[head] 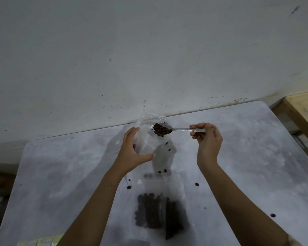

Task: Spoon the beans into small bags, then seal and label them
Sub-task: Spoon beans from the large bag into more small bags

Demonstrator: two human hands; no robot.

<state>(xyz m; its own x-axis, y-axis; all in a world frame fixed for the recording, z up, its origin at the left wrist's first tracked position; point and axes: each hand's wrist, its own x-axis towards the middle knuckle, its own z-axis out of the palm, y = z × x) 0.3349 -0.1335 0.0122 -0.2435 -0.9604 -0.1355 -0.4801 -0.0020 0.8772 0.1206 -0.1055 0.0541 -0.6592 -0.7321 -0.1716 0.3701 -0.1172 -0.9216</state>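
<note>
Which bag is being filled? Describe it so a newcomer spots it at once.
On the grey table, look near its far edge by the wall. There the left hand cups a clear bag, and the right hand holds a spoon of beans at its mouth. Unlike the bean-filled bag lying flat in front, it stands upright.

beans (161, 130): dark brown | spoon (183, 129): silver | bag (149, 137): clear | table (247, 157): mottled pale grey | wall (132, 50): speckled off-white
</note>
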